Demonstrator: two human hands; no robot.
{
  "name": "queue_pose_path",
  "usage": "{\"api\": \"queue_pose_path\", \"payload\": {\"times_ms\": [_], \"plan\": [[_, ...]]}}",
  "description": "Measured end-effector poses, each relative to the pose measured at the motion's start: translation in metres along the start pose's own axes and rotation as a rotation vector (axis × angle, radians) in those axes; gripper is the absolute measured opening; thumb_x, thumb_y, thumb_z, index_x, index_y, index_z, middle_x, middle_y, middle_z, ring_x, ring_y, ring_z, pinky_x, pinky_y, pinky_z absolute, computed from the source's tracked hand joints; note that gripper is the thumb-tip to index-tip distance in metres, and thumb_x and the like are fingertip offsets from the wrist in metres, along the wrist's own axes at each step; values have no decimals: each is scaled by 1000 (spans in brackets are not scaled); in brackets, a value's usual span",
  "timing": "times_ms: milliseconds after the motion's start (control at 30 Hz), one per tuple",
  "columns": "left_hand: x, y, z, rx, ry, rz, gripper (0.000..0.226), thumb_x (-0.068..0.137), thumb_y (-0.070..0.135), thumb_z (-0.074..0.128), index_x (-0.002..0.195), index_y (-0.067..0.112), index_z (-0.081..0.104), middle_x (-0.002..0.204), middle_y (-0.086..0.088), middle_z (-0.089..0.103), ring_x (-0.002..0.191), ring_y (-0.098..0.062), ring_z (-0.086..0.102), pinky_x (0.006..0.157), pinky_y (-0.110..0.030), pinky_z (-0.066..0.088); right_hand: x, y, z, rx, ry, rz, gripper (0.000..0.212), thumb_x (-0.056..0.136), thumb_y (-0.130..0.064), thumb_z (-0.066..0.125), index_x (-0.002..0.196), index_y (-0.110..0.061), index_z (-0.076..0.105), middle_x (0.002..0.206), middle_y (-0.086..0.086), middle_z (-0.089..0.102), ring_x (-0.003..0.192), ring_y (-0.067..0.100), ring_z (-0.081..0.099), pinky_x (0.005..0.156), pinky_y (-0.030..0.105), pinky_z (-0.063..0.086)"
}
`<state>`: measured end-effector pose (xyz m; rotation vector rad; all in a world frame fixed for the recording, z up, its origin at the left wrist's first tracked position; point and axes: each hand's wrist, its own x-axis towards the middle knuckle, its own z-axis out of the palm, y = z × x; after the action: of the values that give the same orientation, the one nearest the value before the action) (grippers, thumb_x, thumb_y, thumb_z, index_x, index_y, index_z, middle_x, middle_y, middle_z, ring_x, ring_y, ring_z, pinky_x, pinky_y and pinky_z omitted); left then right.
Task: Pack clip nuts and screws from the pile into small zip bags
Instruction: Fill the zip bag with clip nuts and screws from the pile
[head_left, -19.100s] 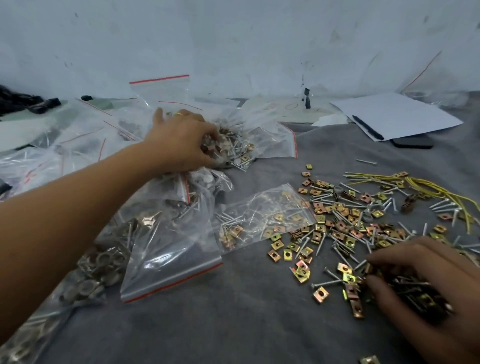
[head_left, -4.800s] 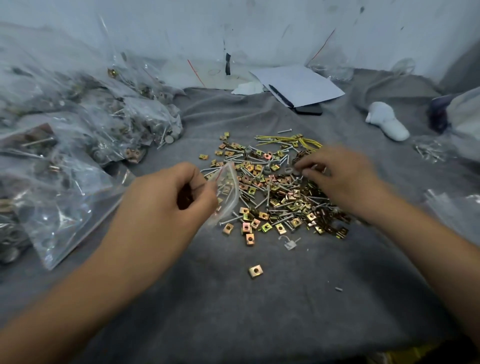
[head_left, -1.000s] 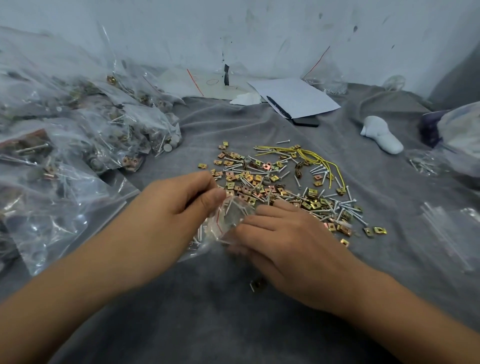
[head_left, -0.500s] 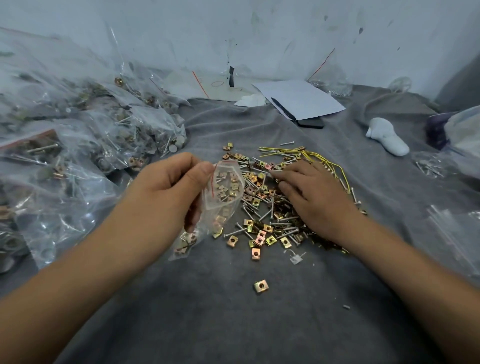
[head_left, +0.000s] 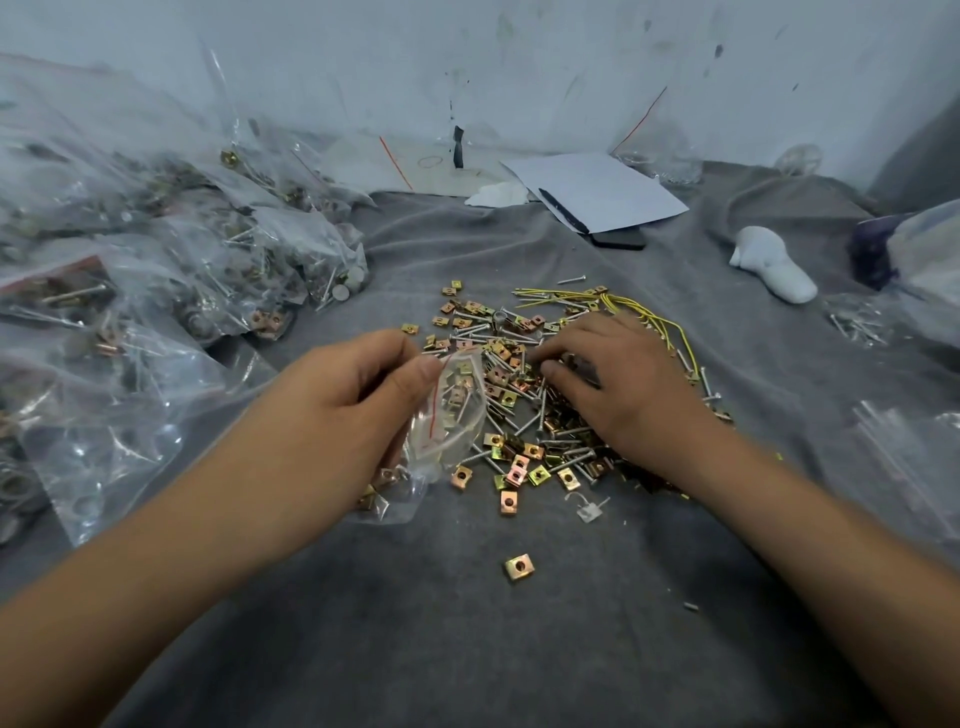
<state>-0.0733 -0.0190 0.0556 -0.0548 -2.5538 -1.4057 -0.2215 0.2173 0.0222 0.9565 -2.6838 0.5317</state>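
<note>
zip bag (head_left: 451, 410) pinched by left hand (head_left: 332, 415) | pile (head_left: 524, 374) pressed under right hand (head_left: 618, 384), fingers relaxed | filled bags (head_left: 171, 270) heaped at 10 o'clock | paper (head_left: 597, 192) at 1 o'clock

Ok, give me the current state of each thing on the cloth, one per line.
small bag: held by left hand, mouth open, some clip nuts inside
right hand: on the pile, fingers curled among the parts
pile: loose, spread out on the cloth
filled bags: heaped at left
stray clip nut: lying alone
pen: lying on paper
</note>
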Motion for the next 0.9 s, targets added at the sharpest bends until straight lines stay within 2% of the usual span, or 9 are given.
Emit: {"api": "queue_pose_path", "payload": {"times_ms": [200, 400, 467, 567, 700, 733, 800, 900], "plan": [[0, 0, -5, 4, 3, 13, 39, 95, 58, 50, 80, 23, 60, 57, -7, 60, 54, -34, 59, 61, -57, 55, 4, 3, -4, 19, 6, 41, 13, 93, -39, 74, 98, -27, 73, 101, -11, 63, 103, 17, 53, 96, 43, 45], [-4, -4, -5, 27, -47, 15, 47, 94, 65, 49, 84, 21, 60, 59, -4, 60, 53, -28, 60, 60, -58, 55, 3, 1, -10, 11, -6, 27, 7, 94, -31, 76, 96, -25, 74, 99, -11, 65, 103, 17, 55, 95, 40, 45], [-4, -7, -3, 26, -75, -28, 48, 91, 67, 50, 83, 21, 61, 58, -3, 61, 52, -24, 60, 61, -56, 56, 2, 2, -13, 25, -43, -29, 4, 94, -21, 75, 97, -23, 73, 101, -9, 67, 104, 18, 56, 96, 40, 45], [-2, -14, -1, -54, -138, -134, 43, 90, 62, 57, 77, 21, 62, 58, -3, 63, 51, -19, 59, 58, -47, 54, 0, 4, -16, 66, -125, -150, 19, 93, -1, 69, 97, -20, 72, 106, -6, 72, 107, 20, 60, 97, 44, 46], [-5, -17, 7, -161, -199, -163, 42, 95, 56, 61, 77, 18, 60, 61, 3, 57, 54, -13, 58, 51, -27, 49, -1, 5, -18, 5, -121, -232, 19, 93, -2, 71, 96, -21, 74, 104, -6, 73, 106, 23, 62, 97, 50, 46], [-6, -17, 10, -156, -227, -156, 42, 94, 57, 60, 77, 19, 60, 62, 4, 57, 56, -13, 58, 51, -26, 49, -1, 5, -19, -8, -116, -239, 18, 92, -3, 73, 97, -21, 76, 103, -7, 73, 105, 22, 62, 98, 49, 47], [-8, -14, 13, -74, -275, -130, 38, 97, 57, 56, 79, 24, 62, 65, 4, 61, 59, -13, 62, 55, -33, 52, -2, 3, -21, 17, -73, -242, 16, 90, -5, 77, 98, -18, 78, 101, -6, 73, 101, 17, 62, 97, 41, 49], [-10, -10, 15, -22, -261, -112, 41, 95, 61, 51, 82, 24, 62, 64, 3, 62, 58, -12, 62, 59, -48, 56, -8, -11, -27, 168, 92, -164, 15, 89, -4, 79, 98, -16, 78, 98, -8, 71, 91, 5, 62, 86, 20, 50]]}}
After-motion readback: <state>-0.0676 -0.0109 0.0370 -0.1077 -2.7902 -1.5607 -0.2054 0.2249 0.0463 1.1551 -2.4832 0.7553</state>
